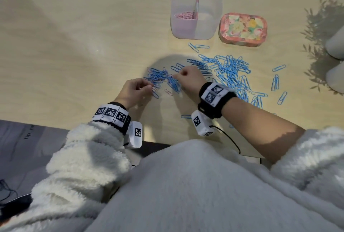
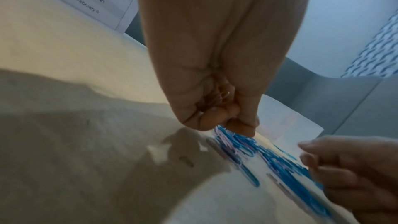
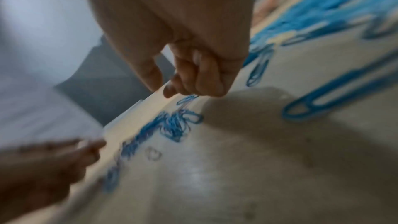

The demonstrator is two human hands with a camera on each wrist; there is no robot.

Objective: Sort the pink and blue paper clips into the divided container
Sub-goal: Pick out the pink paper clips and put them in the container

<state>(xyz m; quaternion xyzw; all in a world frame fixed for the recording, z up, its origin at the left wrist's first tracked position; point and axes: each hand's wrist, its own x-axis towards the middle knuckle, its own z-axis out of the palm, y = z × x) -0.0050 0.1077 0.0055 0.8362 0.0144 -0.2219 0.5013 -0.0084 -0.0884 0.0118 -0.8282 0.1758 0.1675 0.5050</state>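
Blue wire paper clips [image 1: 226, 72] lie in two heaps on my pale wooden table [image 1: 74, 45]. My left hand [image 1: 133, 90] grips several pink paper clips [image 2: 221, 97]; my right hand [image 1: 188, 78] pinches at the smaller heap. One clear divided container [image 1: 196, 15] holds pink ones in its left compartment.

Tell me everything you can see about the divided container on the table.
The divided container looks like translucent, frosted plastic, squarish with rounded corners and no lid on it. It stands upright on the far part of the wooden table. A pink divider splits it in two. The left compartment holds a small heap of pink paper clips; the right one looks empty. A floral tin sits close on its right. No hand touches it.
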